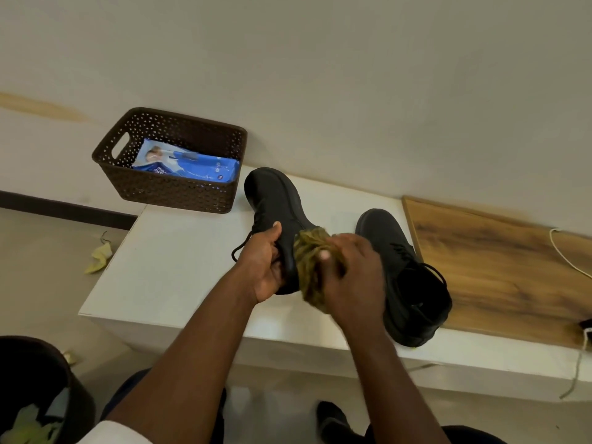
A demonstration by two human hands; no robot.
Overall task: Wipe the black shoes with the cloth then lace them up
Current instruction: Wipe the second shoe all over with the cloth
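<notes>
left hand [261, 264] gripped the shoe [278, 219] by its heel, toe toward the desk's far edge; right hand [349, 277] clutched the cloth [309, 261] against its side.

Print on the blue packet [192, 166] is too blurred to read.

We see two black ankle-high shoes and an olive-green cloth [312, 267]. First shoe [278, 213] is held up off the white bench, turned sole-side toward us, toe pointing away; our left hand [262, 267] grips its heel end, a loose lace hanging just left of that grip. The cloth is bunched under our right hand [352, 277], pressed on the shoe's right side beside the grip. Second shoe [407, 277] stands upright right of the cloth hand, laces loose, opening toward us.
</notes>
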